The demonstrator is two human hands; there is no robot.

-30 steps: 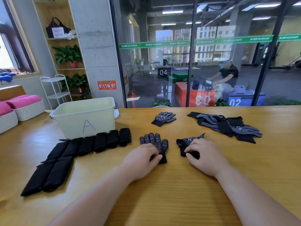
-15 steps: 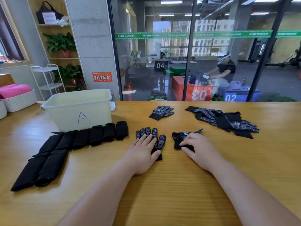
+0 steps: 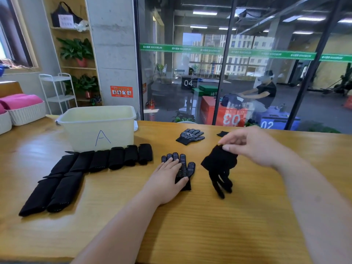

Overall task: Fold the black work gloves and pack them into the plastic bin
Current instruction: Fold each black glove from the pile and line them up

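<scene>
Pinched cuff of one black glove [image 3: 219, 164] in right grip [image 3: 253, 147], thumb and fingertips closed on it. Lifted it off counter [image 3: 190, 225] since half a second earlier, when pressed flat there under same palm. Hung it fingers-down, plain back toward camera, tips at or just above the wood; couldn't tell which. Kept left grip [image 3: 165, 180] flat and open on dotted glove [image 3: 187, 166], just left of raised one, unmoved. Read as pairing step: probably meant to lay lifted glove onto pinned one before folding. Left folded gloves [image 3: 91, 162] in a row at left, just near side of plastic bin [image 3: 76, 130], none visibly packed. Couldn't see into bin from this angle, so contents unknown. Noted one loose glove [image 3: 190, 136] farther back, apart from both grips. Lost most of far-right glove pile [image 3: 222, 133] behind right grip; saw only a black scrap of it. Couldn't resolve exact pinch point, motion-blurred.
</scene>
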